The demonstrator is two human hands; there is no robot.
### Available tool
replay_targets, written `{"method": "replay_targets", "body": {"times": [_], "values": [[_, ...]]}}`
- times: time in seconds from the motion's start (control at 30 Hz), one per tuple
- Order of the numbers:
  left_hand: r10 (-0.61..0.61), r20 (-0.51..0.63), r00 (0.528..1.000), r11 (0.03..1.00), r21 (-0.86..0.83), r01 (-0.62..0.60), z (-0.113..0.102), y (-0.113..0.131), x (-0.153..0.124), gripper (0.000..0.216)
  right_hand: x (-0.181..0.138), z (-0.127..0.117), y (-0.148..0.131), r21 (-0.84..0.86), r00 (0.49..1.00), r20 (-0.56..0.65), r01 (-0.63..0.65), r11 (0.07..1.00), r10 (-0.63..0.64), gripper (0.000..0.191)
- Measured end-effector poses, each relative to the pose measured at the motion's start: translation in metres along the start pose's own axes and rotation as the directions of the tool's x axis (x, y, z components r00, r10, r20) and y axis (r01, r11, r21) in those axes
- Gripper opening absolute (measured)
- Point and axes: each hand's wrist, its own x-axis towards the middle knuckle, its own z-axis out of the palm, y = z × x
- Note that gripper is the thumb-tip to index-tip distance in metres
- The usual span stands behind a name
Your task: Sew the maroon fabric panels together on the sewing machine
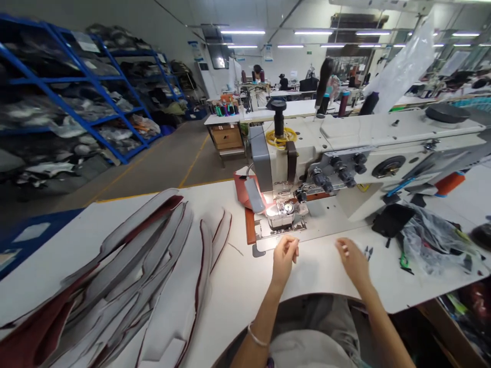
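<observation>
My left hand rests on the white table just in front of the sewing machine's needle plate, its fingers curled together in a pinch; what they hold, if anything, is too small to name. My right hand lies a little to the right on the table, fingers bent inward, nothing visible in them. The white industrial sewing machine stands behind both hands, its lamp lighting the needle area. A pile of grey pieces with dark red edges lies to the left of my left hand.
Small snips lie right of my right hand. A black pouch and a crumpled plastic bag sit at the right. Blue shelving with bundles lines the left wall. Other work tables and people stand far back.
</observation>
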Motion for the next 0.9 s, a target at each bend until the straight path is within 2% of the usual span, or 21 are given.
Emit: {"method": "replay_targets", "body": {"times": [0.03,0.07,0.13,0.2,0.27,0.33,0.37,0.43,0.5,0.57,0.6,0.63,0.67,0.7,0.77,0.9], "values": [[0.02,-0.019,1.0,0.996,0.083,-0.018,-0.002,-0.003,-0.007,0.034,0.002,-0.005,0.023,-0.167,0.99,-0.082,-0.125,0.978,0.113,0.04],[0.032,-0.039,0.999,0.989,0.146,-0.026,-0.003,-0.007,-0.013,0.032,0.002,-0.01,0.044,-0.311,0.966,-0.149,-0.249,0.917,0.212,0.046],[0.036,-0.073,0.997,0.979,0.202,-0.021,-0.006,-0.016,-0.025,0.029,0.002,-0.019,0.076,-0.448,0.931,-0.194,-0.366,0.816,0.311,0.047],[0.039,-0.096,0.995,0.975,0.223,-0.017,-0.008,-0.025,-0.036,0.026,0.002,-0.025,0.092,-0.499,0.935,-0.154,-0.353,0.792,0.32,0.04],[0.098,-0.123,0.987,0.945,0.321,-0.054,-0.01,-0.032,-0.045,0.024,0.003,-0.029,0.096,-0.549,0.952,-0.088,-0.293,0.783,0.295,0.032],[0.27,-0.123,0.955,0.84,0.515,-0.171,-0.011,-0.036,-0.052,0.021,0.006,-0.031,0.094,-0.612,0.955,-0.028,-0.249,0.75,0.294,0.028],[0.379,-0.09,0.921,0.747,0.617,-0.247,-0.012,-0.037,-0.055,0.019,0.008,-0.031,0.093,-0.632,0.956,-0.003,-0.23,0.74,0.295,0.027],[0.553,0.051,0.831,0.518,0.761,-0.391,-0.016,-0.038,-0.057,0.017,0.012,-0.029,0.088,-0.634,0.958,0.046,-0.192,0.749,0.284,0.025],[0.615,0.223,0.756,0.318,0.807,-0.497,-0.022,-0.037,-0.055,0.019,0.014,-0.023,0.08,-0.549,0.956,0.099,-0.18,0.816,0.277,0.021],[0.597,0.372,0.711,0.201,0.788,-0.582,-0.029,-0.037,-0.05,0.021,0.012,-0.012,0.065,-0.274,0.935,0.225,-0.209,0.939,0.274,0.021],[0.573,0.428,0.699,0.175,0.769,-0.614,-0.033,-0.037,-0.046,0.022,0.01,-0.007,0.054,-0.073,0.92,0.32,-0.215,0.974,0.227,0.022],[0.542,0.474,0.694,0.165,0.75,-0.641,-0.036,-0.037,-0.043,0.023,0.008,-0.001,0.042,0.132,0.898,0.414,-0.218,0.967,0.146,0.024],[0.508,0.512,0.693,0.166,0.731,-0.662,-0.039,-0.037,-0.039,0.024,0.006,0.005,0.029,0.292,0.875,0.483,-0.192,0.937,0.029,0.026],[0.474,0.544,0.693,0.174,0.713,-0.679,-0.041,-0.037,-0.036,0.025,0.004,0.009,0.014,0.381,0.849,0.524,-0.156,0.911,-0.074,0.029],[0.414,0.594,0.689,0.189,0.685,-0.704,-0.044,-0.038,-0.031,0.025,0.003,0.015,-0.013,0.414,0.794,0.568,-0.047,0.909,-0.217,0.036],[0.377,0.628,0.68,0.203,0.661,-0.723,-0.046,-0.039,-0.027,0.027,0.006,0.018,-0.054,0.346,0.718,0.616,0.123,0.93,-0.324,0.041]]}}
